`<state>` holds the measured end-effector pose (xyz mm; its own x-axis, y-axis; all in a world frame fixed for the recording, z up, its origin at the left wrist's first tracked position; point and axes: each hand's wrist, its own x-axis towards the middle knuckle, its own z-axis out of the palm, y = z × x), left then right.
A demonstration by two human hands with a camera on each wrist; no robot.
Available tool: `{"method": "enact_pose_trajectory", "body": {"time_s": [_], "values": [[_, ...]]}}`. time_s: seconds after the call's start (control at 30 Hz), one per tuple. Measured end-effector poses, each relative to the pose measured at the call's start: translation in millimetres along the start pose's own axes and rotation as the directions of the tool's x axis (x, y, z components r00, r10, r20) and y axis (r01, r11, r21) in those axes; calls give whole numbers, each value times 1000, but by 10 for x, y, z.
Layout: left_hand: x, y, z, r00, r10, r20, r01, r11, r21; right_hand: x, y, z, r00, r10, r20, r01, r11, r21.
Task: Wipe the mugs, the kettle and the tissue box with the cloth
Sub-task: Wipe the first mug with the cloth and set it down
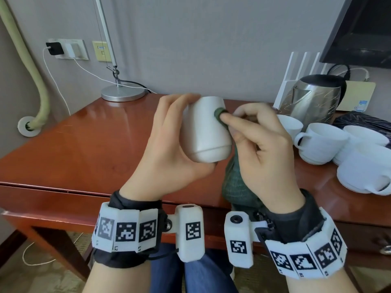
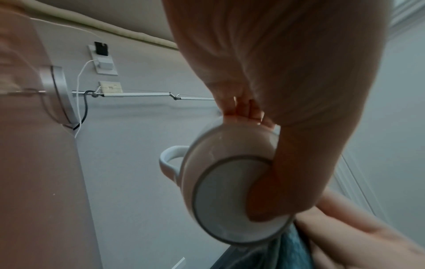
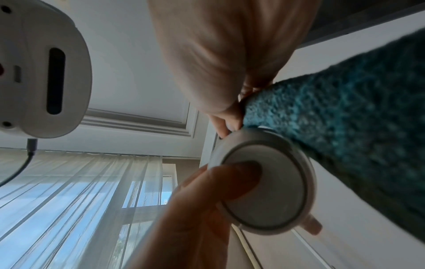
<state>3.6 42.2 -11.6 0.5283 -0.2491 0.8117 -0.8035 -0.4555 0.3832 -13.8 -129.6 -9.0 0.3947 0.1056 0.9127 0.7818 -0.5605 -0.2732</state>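
Observation:
My left hand [image 1: 169, 132] grips a white mug [image 1: 206, 129] held above the desk, its base turned toward me with the thumb under the base [image 2: 260, 193]. My right hand [image 1: 254, 136] pinches a dark green cloth [image 1: 234, 182] and presses a fold of it against the mug's side near the rim [image 1: 219, 113]. The rest of the cloth hangs below the hand. In the right wrist view the cloth [image 3: 345, 118] lies along the mug [image 3: 264, 187]. A steel kettle [image 1: 313, 100] stands at the back right. Other white mugs [image 1: 321, 142] sit on saucers to the right. No tissue box shows.
The red-brown wooden desk [image 1: 84, 144] stretches left. A lamp base [image 1: 122, 93] stands at the back left by the wall, with cables and sockets [image 1: 69, 49] behind. A dark screen [image 1: 364, 28] hangs at the upper right, and a black wrapped item [image 1: 364, 121] lies beside the kettle.

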Motion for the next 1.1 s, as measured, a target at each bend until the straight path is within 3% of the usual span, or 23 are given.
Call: {"method": "enact_pose_trajectory", "body": {"time_s": [0.1, 0.2, 0.27, 0.33, 0.47, 0.57, 0.63, 0.77, 0.87, 1.1], "values": [[4, -46, 4, 996, -56, -65, 55, 998, -10, -42, -27, -41, 998, 12, 55, -17, 997, 81], [-37, -47, 27, 985, -127, -114, 120, 990, -68, -52, 17, -74, 980, 196, -26, -189, 967, 170], [-55, -22, 33, 978, -174, -119, 157, 978, -137, -70, 75, -65, 904, 422, -65, -378, 862, 338], [-58, -7, 43, 973, -193, -127, 170, 970, -172, -87, 108, -40, 802, 597, -24, -514, 709, 483], [-45, -14, 58, 963, -230, -139, 195, 953, -230, -69, 49, 15, 639, 762, 104, -687, 506, 521], [-55, -15, 53, 963, -233, -133, 189, 941, -281, -38, -24, 37, 550, 799, 244, -743, 334, 580], [-57, -25, 61, 963, -223, -150, 173, 943, -286, -33, -66, 38, 539, 762, 360, -782, 294, 549], [-39, -33, 86, 960, -205, -189, 148, 950, -276, -13, -197, 23, 573, 651, 497, -811, 365, 457], [-14, -8, 93, 967, -170, -187, 123, 963, -241, 8, -247, 38, 598, 632, 493, -800, 436, 412], [29, -2, 12, 997, -77, -31, 78, 997, 9, -28, -171, 120, 571, 741, 354, -796, 395, 459]]}}
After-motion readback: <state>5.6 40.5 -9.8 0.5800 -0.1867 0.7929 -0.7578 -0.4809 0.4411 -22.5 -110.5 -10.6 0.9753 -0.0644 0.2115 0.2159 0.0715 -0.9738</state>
